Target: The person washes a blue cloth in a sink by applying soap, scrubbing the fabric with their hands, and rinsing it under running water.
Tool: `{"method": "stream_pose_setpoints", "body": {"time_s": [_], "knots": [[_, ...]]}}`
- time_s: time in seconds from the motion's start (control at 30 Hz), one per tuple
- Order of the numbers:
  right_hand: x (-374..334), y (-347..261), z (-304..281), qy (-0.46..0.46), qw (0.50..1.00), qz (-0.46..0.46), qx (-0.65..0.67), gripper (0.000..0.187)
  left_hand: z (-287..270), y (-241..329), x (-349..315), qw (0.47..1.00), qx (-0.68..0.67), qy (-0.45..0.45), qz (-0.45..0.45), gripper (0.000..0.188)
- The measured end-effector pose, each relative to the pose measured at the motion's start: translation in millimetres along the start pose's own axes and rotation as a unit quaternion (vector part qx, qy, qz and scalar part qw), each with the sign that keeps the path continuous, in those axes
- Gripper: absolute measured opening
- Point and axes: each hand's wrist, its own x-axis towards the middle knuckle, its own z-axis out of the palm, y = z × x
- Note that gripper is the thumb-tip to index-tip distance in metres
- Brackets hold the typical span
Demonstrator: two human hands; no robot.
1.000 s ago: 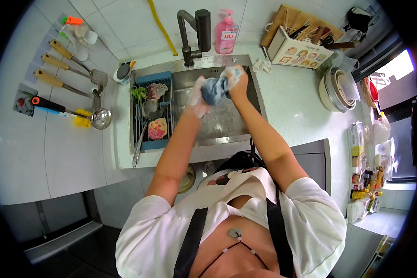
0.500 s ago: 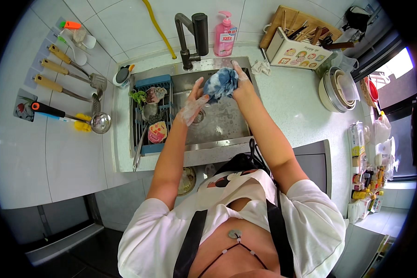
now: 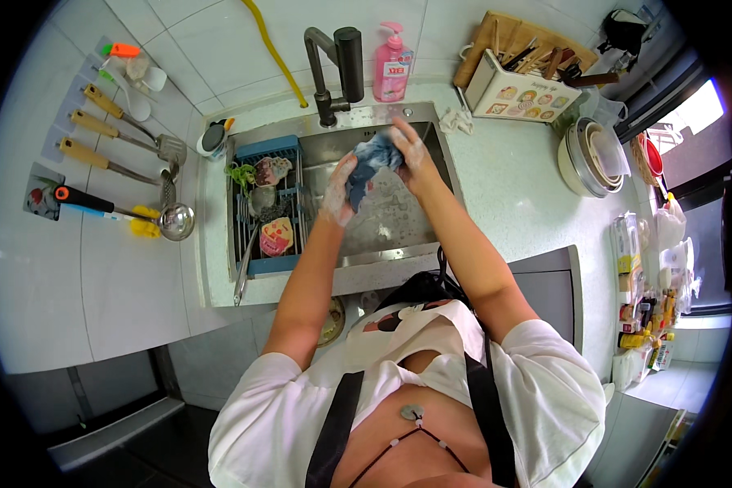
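A wet blue cloth [image 3: 372, 168] with whitish soap suds on it is held bunched between my two hands, above the steel sink [image 3: 403, 218]. My left hand [image 3: 338, 192], foamy over the back and wrist, grips its left side. On the other side my right hand [image 3: 416, 159] is closed around the upper right of the cloth, with suds on its fingers. Parts of the fingers are hidden behind the fabric. The dark faucet [image 3: 326, 106] stands beyond the hands, and no water is seen running from it.
A blue drying rack [image 3: 266, 146] with sponges and a scrubber sits in the sink's left side. Behind the sink stands a pink pump bottle [image 3: 393, 69]. Farther right are a knife holder [image 3: 516, 89] and stacked bowls [image 3: 587, 167]. Utensils, including a ladle [image 3: 175, 221], hang on the left wall.
The cloth has shifted slightly left and down, stretching from a round bunch into a longer, slanted shape. My left hand has come up against it, and my right hand has moved a little left.
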Motion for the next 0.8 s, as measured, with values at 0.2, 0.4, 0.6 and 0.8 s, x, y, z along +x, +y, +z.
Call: {"method": "stream_pose_setpoints", "body": {"time_s": [0.2, 0.4, 0.6, 0.8], "knots": [[-5, -2, -15, -0.171, 0.922, -0.027, -0.347, 0.066, 0, 16, 1, 0.997, -0.044, 0.045, -0.047, 0.032], [8, 11, -40, -0.217, 0.773, -0.163, -0.574, 0.071, 13, 30, -4, 0.997, -0.044, 0.012, -0.060, 0.040], [-11, 12, -14, -0.249, 0.864, -0.122, -0.421, 0.076, 11, 34, -2, 0.994, -0.022, -0.028, -0.102, 0.043], [14, 19, -36, -0.057, 0.875, -0.165, -0.452, 0.040, 8, 39, -7, 0.995, 0.086, 0.025, -0.050, 0.034]]}}
